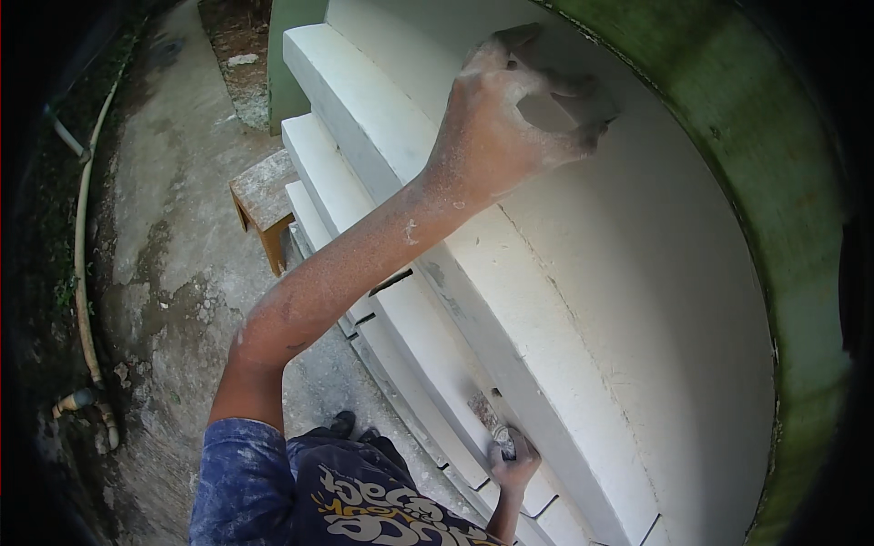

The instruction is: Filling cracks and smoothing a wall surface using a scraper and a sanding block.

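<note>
My left arm stretches across the view to the white wall point(674, 246). My left hand point(533, 109), coated in pale dust, is bent against the wall's upper part, its fingers curled around a thin grey piece point(546, 114) that looks like sandpaper. Fingers hide part of this piece. Lower down, my right hand point(515, 462) is closed on the handle of a small putty knife point(482, 409). The knife's flat, smeared blade lies close to a white stepped ledge point(437, 364); whether it touches cannot be made out.
White ledges point(364, 155) project from the wall in tiers. A dusty wooden stool point(264, 191) stands beside them on the stained concrete floor point(173, 273). A green border point(765, 146) curves along the right. A pipe point(82, 264) runs along the left.
</note>
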Demonstrator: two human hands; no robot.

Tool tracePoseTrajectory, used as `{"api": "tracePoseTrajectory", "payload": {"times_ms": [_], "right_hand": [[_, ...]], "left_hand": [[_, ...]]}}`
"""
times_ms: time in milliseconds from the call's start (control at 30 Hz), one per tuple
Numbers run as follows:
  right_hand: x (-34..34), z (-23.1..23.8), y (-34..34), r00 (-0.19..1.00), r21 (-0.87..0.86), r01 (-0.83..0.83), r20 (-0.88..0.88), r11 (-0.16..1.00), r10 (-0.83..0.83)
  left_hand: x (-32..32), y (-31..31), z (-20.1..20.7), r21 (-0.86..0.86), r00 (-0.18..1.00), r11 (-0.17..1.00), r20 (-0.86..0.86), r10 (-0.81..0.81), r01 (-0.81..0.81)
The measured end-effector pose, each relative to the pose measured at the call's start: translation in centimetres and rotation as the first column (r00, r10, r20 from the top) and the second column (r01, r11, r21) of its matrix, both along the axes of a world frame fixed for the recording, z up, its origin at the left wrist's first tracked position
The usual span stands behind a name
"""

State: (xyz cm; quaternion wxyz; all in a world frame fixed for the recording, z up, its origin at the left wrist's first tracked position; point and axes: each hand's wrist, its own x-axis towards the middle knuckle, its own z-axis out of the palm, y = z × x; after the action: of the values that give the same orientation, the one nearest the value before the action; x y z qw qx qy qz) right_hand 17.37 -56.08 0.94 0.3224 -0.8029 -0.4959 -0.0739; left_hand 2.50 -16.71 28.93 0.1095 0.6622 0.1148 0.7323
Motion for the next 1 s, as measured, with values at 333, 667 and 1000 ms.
{"api": "tracePoseTrajectory", "payload": {"times_ms": [333, 667, 1000], "right_hand": [[0.0, 0.2, 0.0, 0.999, -0.013, 0.0, 0.048, 1.0, 0.0], [0.3, -0.3, -0.1, 0.998, -0.032, -0.007, 0.057, 0.999, 0.009], [0.3, -0.4, -0.1, 0.999, -0.04, 0.013, 0.045, 0.999, -0.012]], "left_hand": [[1.1, -1.3, -0.7, -0.048, 0.996, 0.995, 0.028, -0.088, 0.089], [0.9, -2.6, -2.6, -0.045, 0.995, 0.996, -0.068, 0.071, -0.074], [1.1, -5.2, -3.9, 0.014, 0.988, 0.997, -0.135, 0.071, -0.07]]}}
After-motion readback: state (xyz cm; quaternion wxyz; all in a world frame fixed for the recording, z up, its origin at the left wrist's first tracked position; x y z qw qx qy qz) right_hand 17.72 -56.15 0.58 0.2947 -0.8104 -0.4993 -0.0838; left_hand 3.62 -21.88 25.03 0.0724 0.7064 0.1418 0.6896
